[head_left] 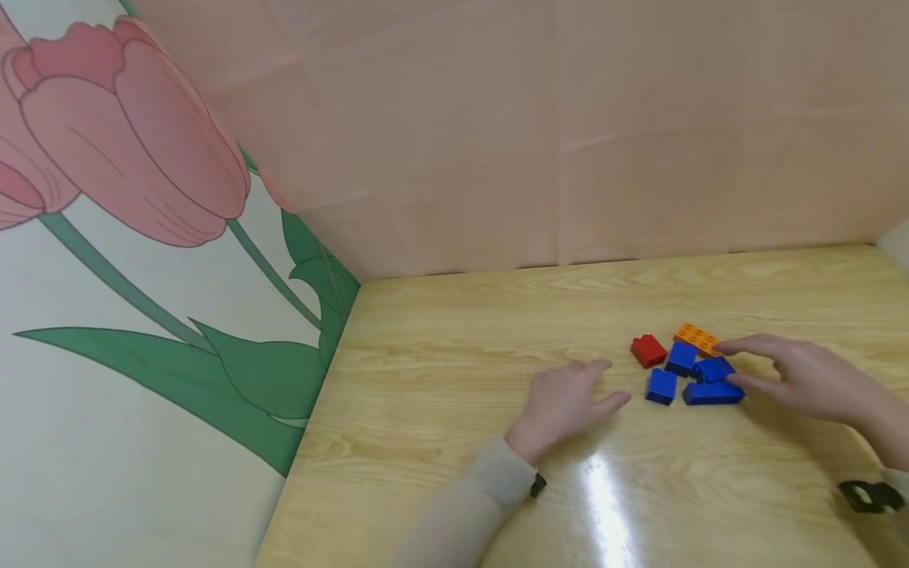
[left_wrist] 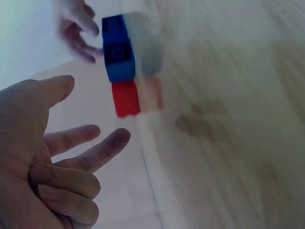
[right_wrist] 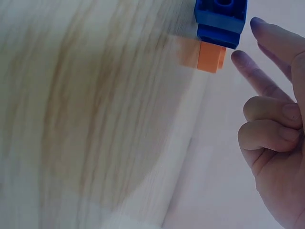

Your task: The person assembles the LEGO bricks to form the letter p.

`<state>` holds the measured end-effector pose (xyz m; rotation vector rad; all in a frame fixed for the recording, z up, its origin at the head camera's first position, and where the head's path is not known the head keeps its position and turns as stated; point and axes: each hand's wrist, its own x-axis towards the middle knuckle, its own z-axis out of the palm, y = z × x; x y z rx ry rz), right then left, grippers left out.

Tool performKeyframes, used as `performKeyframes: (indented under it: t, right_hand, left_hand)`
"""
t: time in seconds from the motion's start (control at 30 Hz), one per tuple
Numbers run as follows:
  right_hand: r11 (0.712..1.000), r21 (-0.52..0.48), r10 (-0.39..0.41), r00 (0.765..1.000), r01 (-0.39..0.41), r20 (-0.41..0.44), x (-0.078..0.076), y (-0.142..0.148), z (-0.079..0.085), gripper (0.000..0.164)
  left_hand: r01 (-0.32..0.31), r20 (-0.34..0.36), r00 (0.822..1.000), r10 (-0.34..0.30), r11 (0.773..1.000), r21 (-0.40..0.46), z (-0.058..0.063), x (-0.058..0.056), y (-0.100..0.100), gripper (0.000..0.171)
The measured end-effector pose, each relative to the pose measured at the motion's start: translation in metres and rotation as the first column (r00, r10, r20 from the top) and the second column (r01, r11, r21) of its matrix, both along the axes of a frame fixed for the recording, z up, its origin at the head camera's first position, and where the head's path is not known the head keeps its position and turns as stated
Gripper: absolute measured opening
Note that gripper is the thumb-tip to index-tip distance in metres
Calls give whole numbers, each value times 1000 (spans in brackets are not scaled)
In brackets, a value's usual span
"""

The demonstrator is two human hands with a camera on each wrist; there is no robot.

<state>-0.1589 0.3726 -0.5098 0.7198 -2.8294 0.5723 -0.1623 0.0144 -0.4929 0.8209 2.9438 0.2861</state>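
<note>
On the wooden table, several toy building bricks lie grouped at the right in the head view. At the back is an orange brick (head_left: 696,338) with studs up; a red brick (head_left: 648,351) marks the left side. Blue bricks, among them a long blue brick (head_left: 712,394), fill the middle and front. My right hand (head_left: 817,379) reaches in from the right, thumb and index finger spread, fingertips right by the orange and blue bricks. Left of the group, my left hand (head_left: 564,401) hovers with thumb and index finger apart and nothing between them. Each hand's last fingers bend toward the palm.
The table (head_left: 426,339) meets a pinkish cloth backdrop (head_left: 461,158) at its far edge. On the left stands a panel with printed tulips (head_left: 142,142). A light reflection (head_left: 607,513) shines on the front of the table.
</note>
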Motion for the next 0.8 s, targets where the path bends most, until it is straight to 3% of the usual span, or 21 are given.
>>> performKeyframes:
  t: [0.47,0.63,0.8]
  right_hand:
    - [998,-48,41,999,-40,17,-8,-2,-2,48]
    - [994,-111,38,991,-24,129,-11,-2,-1,44]
    - [972,-233,59,954,11,294,-14,-1,-2,41]
  left_hand:
    - [20,73,997,-19,1000,-14,-8,-6,50,65]
    - [21,115,993,-17,999,-26,-11,-10,64,62]
    - [-3,155,988,9,999,-36,-12,-10,74,59]
